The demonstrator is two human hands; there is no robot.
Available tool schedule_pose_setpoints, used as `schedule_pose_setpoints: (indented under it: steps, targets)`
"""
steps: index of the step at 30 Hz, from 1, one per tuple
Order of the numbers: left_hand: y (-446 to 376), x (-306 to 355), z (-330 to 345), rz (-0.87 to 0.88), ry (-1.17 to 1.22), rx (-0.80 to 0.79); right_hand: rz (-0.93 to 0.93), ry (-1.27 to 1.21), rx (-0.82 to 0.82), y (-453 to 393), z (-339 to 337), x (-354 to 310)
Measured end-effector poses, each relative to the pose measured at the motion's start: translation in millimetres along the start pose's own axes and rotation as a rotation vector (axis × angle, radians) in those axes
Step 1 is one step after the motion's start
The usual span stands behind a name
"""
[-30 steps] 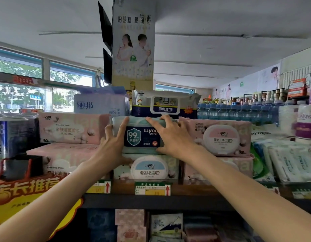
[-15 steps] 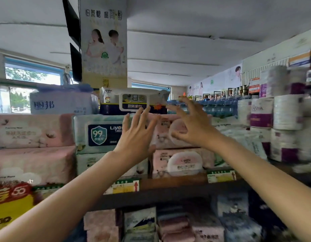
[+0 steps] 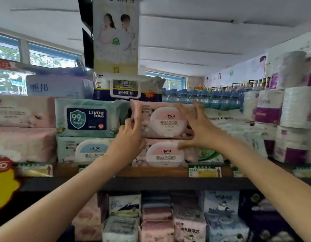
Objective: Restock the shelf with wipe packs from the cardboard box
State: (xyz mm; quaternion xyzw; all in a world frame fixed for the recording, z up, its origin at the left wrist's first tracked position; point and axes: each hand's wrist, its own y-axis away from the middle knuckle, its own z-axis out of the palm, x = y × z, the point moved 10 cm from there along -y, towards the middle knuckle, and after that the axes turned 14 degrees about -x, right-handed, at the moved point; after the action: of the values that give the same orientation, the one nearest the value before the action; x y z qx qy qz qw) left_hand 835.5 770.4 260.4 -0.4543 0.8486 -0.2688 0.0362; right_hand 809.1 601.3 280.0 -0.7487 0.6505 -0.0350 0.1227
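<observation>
Both the left hand [image 3: 129, 137] and right hand [image 3: 197, 127] are gripping the soft, squashy pink plastic wipe pack [image 3: 161, 120] by its ends, near the dark shelf [image 3: 151, 183] front edge.

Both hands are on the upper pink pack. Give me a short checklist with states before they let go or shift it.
1. Left hand on the upper pink pack's left end: ok.
2. Right hand fingers over its right end: ok.
3. Pack rests on the lower pink pack: ok.
4. Label faces out: ok.
5. Clear of the green pack: cannot tell.
6. Cardboard box in view: not ok.
</observation>
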Motion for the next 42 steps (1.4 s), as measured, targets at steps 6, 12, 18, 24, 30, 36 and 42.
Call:
schedule_pose_setpoints:
  steps: [6,12,18,24,30,36,42]
  targets:
    - [4,1,-1,-0.071,-0.024,-0.012,-0.074,0.038,-0.009,-2,-2,1]
    - [4,1,-2,-0.202,-0.077,0.044,-0.115,0.032,0.074,2,-8,-2]
    - [2,3,-3,-0.275,-0.090,0.115,-0.106,0.044,0.180,5,-11,-6]
    - [6,2,-7,-0.248,-0.061,0.097,-0.079,-0.015,0.201,17,-6,5]
    - [4,4,-5,-0.286,-0.060,0.069,-0.029,-0.002,0.125,12,-4,-4]
    - [7,43,-18,-0.243,-0.408,0.178,0.035,0.156,0.149,18,-4,-10]
    - [-10,52,-3,-0.170,-0.488,0.026,0.027,0.286,0.152,13,-5,-23]
